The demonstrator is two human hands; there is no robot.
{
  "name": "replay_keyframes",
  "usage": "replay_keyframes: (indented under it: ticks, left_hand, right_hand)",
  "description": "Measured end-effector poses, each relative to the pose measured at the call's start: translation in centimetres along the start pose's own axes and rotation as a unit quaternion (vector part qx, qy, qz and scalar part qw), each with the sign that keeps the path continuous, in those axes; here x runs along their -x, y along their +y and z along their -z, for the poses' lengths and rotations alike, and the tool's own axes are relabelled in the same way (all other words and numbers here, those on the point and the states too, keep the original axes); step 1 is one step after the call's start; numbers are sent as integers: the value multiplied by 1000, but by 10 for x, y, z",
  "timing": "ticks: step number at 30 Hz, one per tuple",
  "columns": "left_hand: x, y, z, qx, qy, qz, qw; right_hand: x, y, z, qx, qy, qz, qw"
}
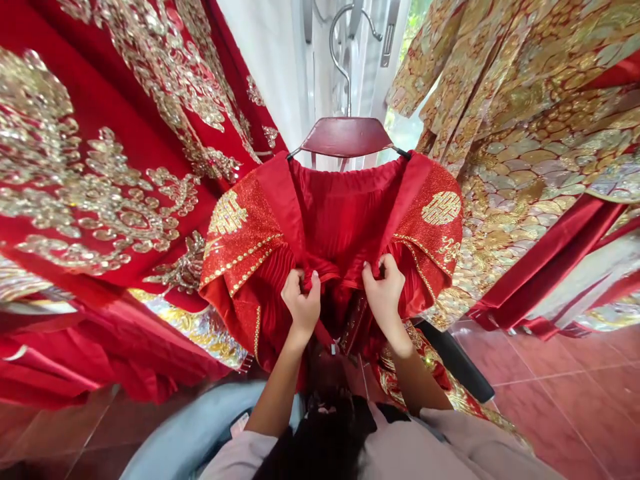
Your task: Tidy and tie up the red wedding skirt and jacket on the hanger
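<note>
A red pleated garment [345, 200] with glittery shoulder panels and gold embroidered medallions hangs from a dark red wooden hanger [347, 137]. The hanger's metal hook points up, and its two side clips meet the garment's top edge. My left hand [301, 300] pinches the left front edge of the garment below the neckline. On the other front edge, my right hand [385, 287] is closed in a similar pinch. Between the hands the front edges lie close together, with a dark gap below them. What lies under my fingertips is partly hidden.
Red garments with silver beading [105, 180] hang close on the left. At the right hangs a gold patterned garment [520, 147] with red sashes [555, 260]. White door or window frames stand behind the hanger. Red floor tiles [565, 380] and a long black object [457, 360] show lower right.
</note>
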State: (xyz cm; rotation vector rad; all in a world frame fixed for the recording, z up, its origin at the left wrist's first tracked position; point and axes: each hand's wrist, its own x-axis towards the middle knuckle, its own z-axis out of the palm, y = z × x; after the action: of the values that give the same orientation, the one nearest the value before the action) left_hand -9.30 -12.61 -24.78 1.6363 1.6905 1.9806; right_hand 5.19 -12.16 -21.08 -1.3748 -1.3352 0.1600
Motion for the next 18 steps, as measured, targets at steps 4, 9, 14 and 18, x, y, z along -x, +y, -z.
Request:
replay_keyframes:
  ticks: [4, 9, 14, 18]
  left_hand:
    - [55, -27, -22, 32, 104, 26, 994]
    - [116, -70, -49, -58, -86, 70, 992]
    - [117, -90, -64, -100, -233, 83, 964]
    - [124, -95, -53, -110, -246, 108, 957]
  right_hand:
    - [-3, 10, 5, -33, -24, 12, 999]
    - [-5, 20, 11, -45, -26, -3, 999]
    - [6, 24, 16, -72, -13, -9, 997]
    - [49, 47, 10, -87, 29, -77, 993]
